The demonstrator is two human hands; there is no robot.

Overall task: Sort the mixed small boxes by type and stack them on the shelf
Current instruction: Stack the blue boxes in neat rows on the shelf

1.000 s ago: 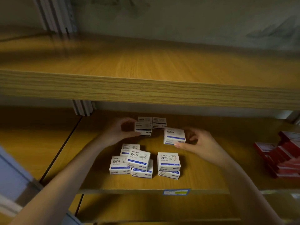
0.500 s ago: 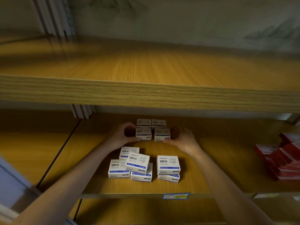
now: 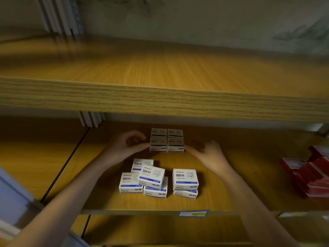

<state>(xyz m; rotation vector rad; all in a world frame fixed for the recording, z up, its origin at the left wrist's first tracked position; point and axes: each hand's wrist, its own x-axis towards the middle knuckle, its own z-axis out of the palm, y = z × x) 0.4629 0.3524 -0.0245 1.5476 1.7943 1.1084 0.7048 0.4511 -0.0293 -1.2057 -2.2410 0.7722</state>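
On the lower shelf (image 3: 231, 193), toward 12 o'clock at the back of the board, four white boxes form a tight block (image 3: 167, 140), two by two and touching each other, with their printed faces dim and blurred. The hands stand apart, one on each side of it. The left hand (image 3: 127, 146) is at the block's 9 o'clock: its thumb lies straight against the left face of the nearer left box, and its fingers hang loosely curled above, closed around nothing that can be seen. The right hand (image 3: 209, 155) comes in from 4 o'clock, and its leading fingertip reaches the lower right corner of the block. Blur there hides whether it presses or grips. At 6 o'clock from the block, near the front edge, lies a loose cluster (image 3: 142, 179) of white paper-clip boxes with blue bands, one of them tilted on top of the others. Just beside the cluster, at its 3 o'clock, is a stacked pair (image 3: 185, 183) of the same kind. Well apart, at 3 o'clock on the board, lie the red boxes (image 3: 314, 177) in an uneven heap. A blue label (image 3: 193, 213) sits on the shelf's front edge at 6 o'clock. The upper shelf (image 3: 160, 98) spans the view above, and a grey upright (image 3: 90, 119) stands at 11 o'clock behind.
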